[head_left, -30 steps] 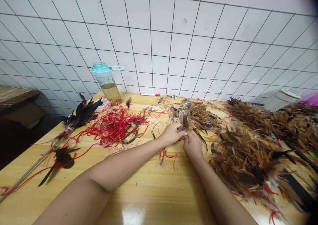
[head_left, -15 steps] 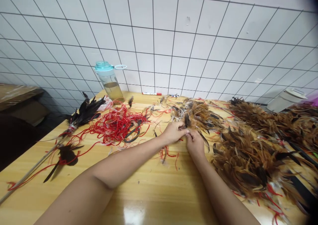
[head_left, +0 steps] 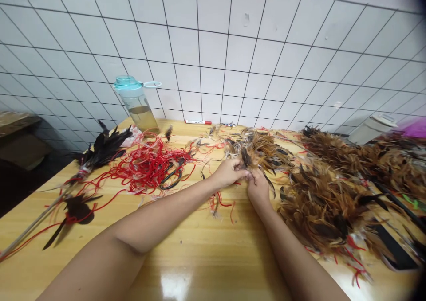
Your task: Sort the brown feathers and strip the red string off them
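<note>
My left hand (head_left: 229,173) and my right hand (head_left: 258,188) meet over the middle of the table, thumbs and fingertips pinched close together. A small dark feather (head_left: 245,156) sticks up from the fingers of my left hand. My right fingers are closed right beside it; whatever they pinch is hidden. Just behind the hands lies a loose heap of brown feathers (head_left: 266,148) with pale quill ends. Red string scraps (head_left: 219,199) lie on the wood below my left wrist.
Left of the hands is a tangle of red string (head_left: 140,170) with dark-handled scissors (head_left: 172,179). Black feathers are tied on a stick (head_left: 31,228) at far left. A water bottle (head_left: 143,115) and red marker (head_left: 199,122) stand near the wall. Brown feather bundles (head_left: 319,203) and a phone (head_left: 396,248) lie right.
The view has turned slightly right, so the table things sit further left and more of the phone shows. Both hands stay together at the same spot, still pinching.
</note>
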Demonstrator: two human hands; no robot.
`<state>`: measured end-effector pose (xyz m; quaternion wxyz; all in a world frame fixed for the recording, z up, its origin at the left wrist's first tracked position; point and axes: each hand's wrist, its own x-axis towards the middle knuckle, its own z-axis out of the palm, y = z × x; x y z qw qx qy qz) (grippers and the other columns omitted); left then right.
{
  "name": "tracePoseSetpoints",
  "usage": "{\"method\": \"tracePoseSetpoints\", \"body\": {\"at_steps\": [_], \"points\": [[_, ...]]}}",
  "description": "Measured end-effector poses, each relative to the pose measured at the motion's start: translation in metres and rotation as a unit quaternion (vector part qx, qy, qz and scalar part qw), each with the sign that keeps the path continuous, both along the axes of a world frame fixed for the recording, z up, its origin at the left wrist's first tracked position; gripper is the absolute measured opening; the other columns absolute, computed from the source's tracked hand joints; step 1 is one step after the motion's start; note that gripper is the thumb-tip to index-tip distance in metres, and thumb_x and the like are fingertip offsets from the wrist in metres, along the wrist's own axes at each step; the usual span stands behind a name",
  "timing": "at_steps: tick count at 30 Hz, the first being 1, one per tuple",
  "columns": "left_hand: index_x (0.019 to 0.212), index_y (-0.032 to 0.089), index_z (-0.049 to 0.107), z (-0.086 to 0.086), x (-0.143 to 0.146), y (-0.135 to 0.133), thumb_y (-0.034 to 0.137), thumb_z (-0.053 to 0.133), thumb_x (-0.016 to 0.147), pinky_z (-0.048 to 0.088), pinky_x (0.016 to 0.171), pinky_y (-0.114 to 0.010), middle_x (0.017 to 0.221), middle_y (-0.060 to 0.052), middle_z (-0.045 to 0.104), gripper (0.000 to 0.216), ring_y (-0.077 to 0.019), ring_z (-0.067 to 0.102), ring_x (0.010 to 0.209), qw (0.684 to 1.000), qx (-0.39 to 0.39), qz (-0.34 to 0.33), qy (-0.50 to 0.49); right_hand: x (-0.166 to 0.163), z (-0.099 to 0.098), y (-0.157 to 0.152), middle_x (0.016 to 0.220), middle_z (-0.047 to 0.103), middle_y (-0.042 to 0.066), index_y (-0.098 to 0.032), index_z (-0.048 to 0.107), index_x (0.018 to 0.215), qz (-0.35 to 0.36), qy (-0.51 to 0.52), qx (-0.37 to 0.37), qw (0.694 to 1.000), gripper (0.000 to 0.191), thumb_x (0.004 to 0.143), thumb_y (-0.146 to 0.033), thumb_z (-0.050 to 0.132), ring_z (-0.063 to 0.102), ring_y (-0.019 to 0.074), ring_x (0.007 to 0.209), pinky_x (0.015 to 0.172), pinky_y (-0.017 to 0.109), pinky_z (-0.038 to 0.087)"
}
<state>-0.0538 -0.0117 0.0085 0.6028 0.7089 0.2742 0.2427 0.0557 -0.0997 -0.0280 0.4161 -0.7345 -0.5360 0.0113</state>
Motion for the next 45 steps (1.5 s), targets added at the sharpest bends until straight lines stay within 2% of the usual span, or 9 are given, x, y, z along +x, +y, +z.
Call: {"method": "tracePoseSetpoints", "body": {"at_steps": [3, 7, 13, 20, 24, 28, 32, 41, 45], "points": [[0.072, 0.012, 0.054, 0.0, -0.001, 0.001, 0.025, 0.069, 0.063, 0.04, 0.058, -0.02, 0.065, 0.001, 0.059, 0.022, -0.0088, 0.052, 0.059, 0.998, -0.055, -0.032, -0.029, 0.0, 0.0, 0.0, 0.084, 0.063, 0.01, -0.017, 0.065, 0.084, -0.008, -0.003, -0.022, 1.0, 0.028, 0.082, -0.017, 0.037, 0.056, 0.0212, 0.081, 0.078, 0.032, 0.045], [0.074, 0.011, 0.057, -0.003, -0.002, 0.003, 0.032, 0.072, 0.063, 0.041, 0.057, -0.021, 0.066, 0.0, 0.06, 0.028, -0.0099, 0.054, 0.06, 0.997, -0.063, -0.049, -0.022, -0.002, 0.0, -0.001, 0.089, 0.064, 0.01, -0.018, 0.066, 0.089, -0.013, -0.018, -0.05, 0.998, 0.028, 0.083, -0.016, 0.039, 0.057, 0.0214, 0.086, 0.08, 0.032, 0.045], [0.069, 0.01, 0.059, -0.003, -0.003, 0.001, 0.039, 0.076, 0.06, 0.041, 0.055, -0.021, 0.061, -0.001, 0.06, 0.034, -0.0103, 0.054, 0.058, 0.995, -0.089, -0.033, -0.01, -0.008, 0.001, -0.002, 0.086, 0.063, 0.009, -0.02, 0.066, 0.083, -0.007, -0.046, -0.057, 0.997, 0.027, 0.085, -0.017, 0.039, 0.057, 0.0214, 0.087, 0.079, 0.032, 0.045], [0.075, 0.01, 0.06, -0.006, -0.001, 0.002, 0.035, 0.081, 0.052, 0.041, 0.053, -0.021, 0.059, 0.001, 0.059, 0.04, -0.0079, 0.051, 0.052, 0.985, -0.162, -0.014, -0.063, -0.012, 0.003, -0.004, 0.08, 0.061, 0.007, -0.019, 0.063, 0.079, -0.017, -0.049, -0.075, 0.996, 0.026, 0.088, -0.019, 0.038, 0.055, 0.0199, 0.079, 0.072, 0.03, 0.042], [0.071, 0.009, 0.063, -0.004, -0.001, 0.005, 0.034, 0.081, 0.054, 0.038, 0.05, -0.02, 0.059, -0.002, 0.062, 0.035, -0.0077, 0.051, 0.051, 0.988, -0.146, -0.002, -0.054, -0.014, 0.005, -0.005, 0.083, 0.06, 0.008, -0.018, 0.061, 0.081, -0.03, -0.082, -0.077, 0.993, 0.022, 0.089, -0.021, 0.041, 0.052, 0.0193, 0.078, 0.068, 0.029, 0.04], [0.075, 0.009, 0.066, 0.001, -0.001, 0.001, 0.03, 0.081, 0.052, 0.042, 0.055, -0.021, 0.064, -0.002, 0.065, 0.034, -0.0087, 0.054, 0.055, 0.985, -0.16, 0.002, -0.072, -0.018, 0.011, -0.009, 0.086, 0.057, 0.008, -0.018, 0.062, 0.084, -0.048, -0.129, -0.087, 0.987, 0.019, 0.089, -0.026, 0.045, 0.049, 0.0186, 0.074, 0.06, 0.028, 0.035], [0.077, 0.011, 0.068, 0.001, 0.0, -0.003, 0.026, 0.079, 0.055, 0.046, 0.06, -0.023, 0.07, -0.002, 0.067, 0.029, -0.0109, 0.057, 0.062, 0.989, -0.128, 0.016, -0.076, -0.016, 0.014, -0.011, 0.085, 0.054, 0.007, -0.019, 0.064, 0.079, -0.062, -0.149, -0.075, 0.984, 0.021, 0.088, -0.023, 0.045, 0.047, 0.0165, 0.07, 0.053, 0.027, 0.028], [0.074, 0.01, 0.063, 0.002, 0.0, -0.011, 0.028, 0.072, 0.062, 0.043, 0.053, -0.022, 0.062, -0.001, 0.062, 0.023, -0.0094, 0.053, 0.054, 0.992, -0.11, 0.044, -0.039, -0.009, 0.011, -0.009, 0.079, 0.05, 0.004, -0.02, 0.061, 0.072, -0.034, -0.085, -0.061, 0.994, 0.027, 0.085, -0.013, 0.038, 0.048, 0.0155, 0.07, 0.058, 0.026, 0.033], [0.075, 0.011, 0.063, -0.002, 0.001, -0.011, 0.031, 0.07, 0.065, 0.042, 0.052, -0.021, 0.064, -0.002, 0.063, 0.024, -0.01, 0.054, 0.055, 0.996, -0.071, 0.045, -0.025, -0.01, 0.009, -0.007, 0.077, 0.048, 0.004, -0.02, 0.058, 0.07, -0.015, -0.029, -0.036, 0.999, 0.026, 0.083, -0.014, 0.036, 0.049, 0.017, 0.072, 0.064, 0.027, 0.038]]}}
